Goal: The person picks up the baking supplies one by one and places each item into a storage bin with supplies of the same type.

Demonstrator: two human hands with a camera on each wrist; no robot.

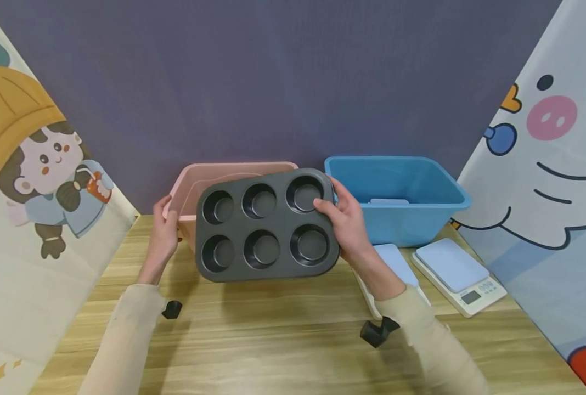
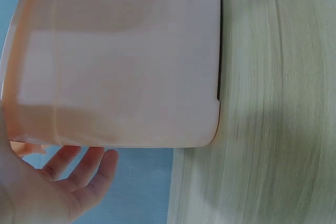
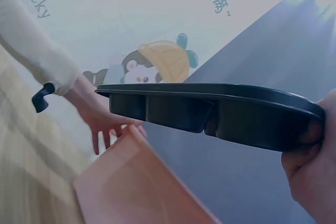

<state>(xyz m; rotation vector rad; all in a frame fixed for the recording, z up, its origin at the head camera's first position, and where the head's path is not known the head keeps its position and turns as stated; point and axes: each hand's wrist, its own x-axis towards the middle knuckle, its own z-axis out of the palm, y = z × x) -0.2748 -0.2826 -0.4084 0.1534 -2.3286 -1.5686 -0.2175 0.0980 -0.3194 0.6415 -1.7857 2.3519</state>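
My right hand [image 1: 349, 222] grips a dark grey muffin tin [image 1: 284, 216] by its right end, with the thumb on top near a cup. Raised above the table, the tin is tilted with its several round cups facing me. Nothing shows inside the cups. Seen edge-on in the right wrist view, the tin [image 3: 184, 111] passes over a pink plastic bin [image 3: 136, 182]. My left hand [image 1: 163, 233] holds that bin at its left rim corner. In the left wrist view, its fingers [image 2: 94, 169] lie bent along the bin's side wall [image 2: 115, 77].
A blue bin [image 1: 396, 225] stands at the back right with a pale flat item [image 1: 389, 201] inside. In front of it lie a white kitchen scale [image 1: 461, 274] and another pale flat device [image 1: 396, 263], partly behind my right arm. A dark cloth wall [image 1: 273, 82] rises behind.
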